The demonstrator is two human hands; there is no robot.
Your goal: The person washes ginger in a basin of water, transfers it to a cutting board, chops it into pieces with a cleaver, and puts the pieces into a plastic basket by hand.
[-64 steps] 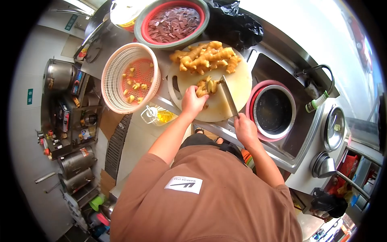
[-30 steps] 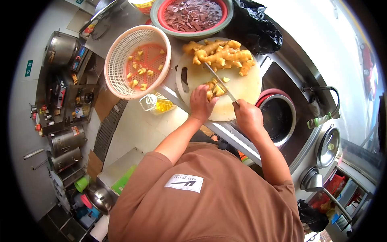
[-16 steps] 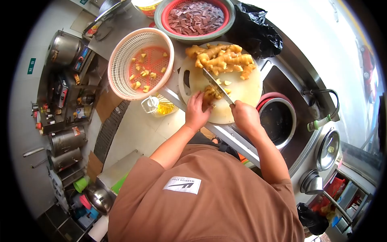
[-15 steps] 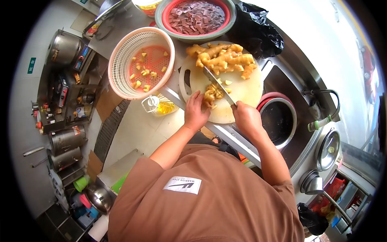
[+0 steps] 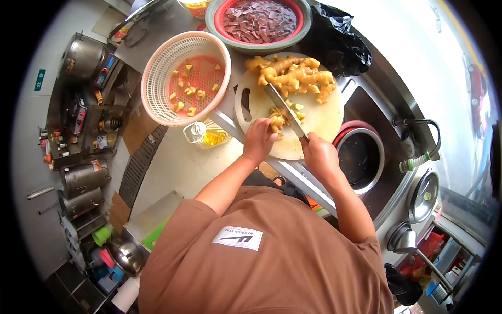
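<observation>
My right hand (image 5: 320,157) grips the handle of a kitchen knife (image 5: 287,113), its blade slanting up and left across a round white cutting board (image 5: 320,121). Fingers closed, my left hand (image 5: 260,140) holds a knob of ginger (image 5: 276,121) against the board, just left of the blade. Small cut ginger pieces (image 5: 299,107) lie on the blade's right side. At the top of the board sits a pile of large ginger roots (image 5: 295,78).
Left of the board stands a plastic basket (image 5: 151,86) with several ginger chunks inside. Behind are a basin (image 5: 307,36) of dark red pieces and a black plastic bag (image 5: 342,44). A sink holding a metal pot (image 5: 380,157) lies right; an oil bottle (image 5: 212,137) stands below the basket.
Another cut ginger piece shows beside the blade. My left hand has shifted slightly, uncovering the ginger knob more. The whole view has shifted a little.
</observation>
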